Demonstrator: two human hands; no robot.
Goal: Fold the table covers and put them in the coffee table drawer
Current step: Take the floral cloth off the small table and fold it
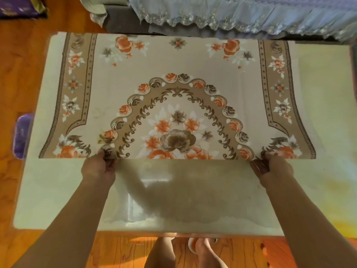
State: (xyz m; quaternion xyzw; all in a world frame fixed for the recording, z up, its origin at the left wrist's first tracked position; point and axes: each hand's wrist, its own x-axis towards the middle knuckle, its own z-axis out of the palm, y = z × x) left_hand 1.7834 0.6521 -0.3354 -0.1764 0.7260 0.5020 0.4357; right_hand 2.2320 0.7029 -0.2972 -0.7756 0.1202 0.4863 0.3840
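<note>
Hands [98, 167] [274, 167] grip table cover [177, 60] edge.

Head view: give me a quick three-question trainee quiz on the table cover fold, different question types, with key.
1. True or false: both hands grip the near edge of the floral table cover.
2. Multiple choice: the left hand holds the cover at A) its far edge B) near its left near corner C) its middle.
3. Fill in: the cover rests on a pale ____, with the right hand above it.

Key: 1 true; 2 B; 3 table.
</note>
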